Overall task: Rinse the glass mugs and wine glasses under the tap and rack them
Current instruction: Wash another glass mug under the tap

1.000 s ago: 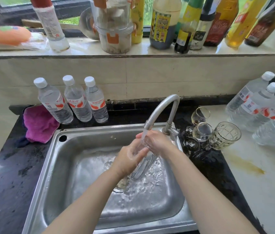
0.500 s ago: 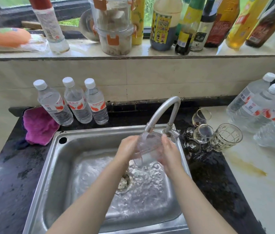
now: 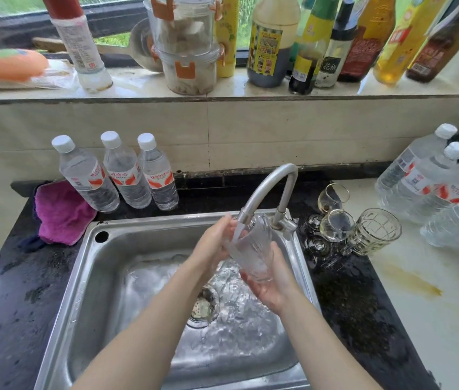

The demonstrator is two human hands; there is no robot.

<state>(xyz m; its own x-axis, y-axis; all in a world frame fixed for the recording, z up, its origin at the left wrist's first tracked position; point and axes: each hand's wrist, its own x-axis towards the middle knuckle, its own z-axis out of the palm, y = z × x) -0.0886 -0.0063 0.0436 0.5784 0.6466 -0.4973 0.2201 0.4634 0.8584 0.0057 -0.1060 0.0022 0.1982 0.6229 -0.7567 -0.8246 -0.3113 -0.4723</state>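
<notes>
I am holding a ribbed glass (image 3: 253, 249) under the tap (image 3: 267, 190), over the far right part of the sink (image 3: 87, 277). My right hand (image 3: 273, 285) is cupping its base from below, palm up, fingers curled round the lower end. My left hand (image 3: 214, 246) is wrapping the upper part near the rim, fingers curled against the side of the glass. Both hands are holding it; neither is spread wide.

The glass is tilting, its long axis running from its base, near and right in my right palm, up and away toward its mouth, far and left, just below the spout. The stream of water (image 3: 238, 233) is falling at the mouth, and water is churning around the drain (image 3: 204, 305) below.

What matters for the move ahead is the direction of the resting place. The other glasses are on the wet black counter (image 3: 343, 291) just right of the sink: two wine glasses (image 3: 335, 223) and a patterned glass mug (image 3: 374, 232) lying on its side, all close beside the tap base. I cannot see a rack as such. My right hand is the nearer one to that group and it is already bearing the base, so I am judging that it should carry the glass rightward, once it has been tipped mouth-down to empty it, while the left lets go. The risk I am reckoning with is a wet glass slipping, or knocking the tap or the crowded wine glasses.
</notes>
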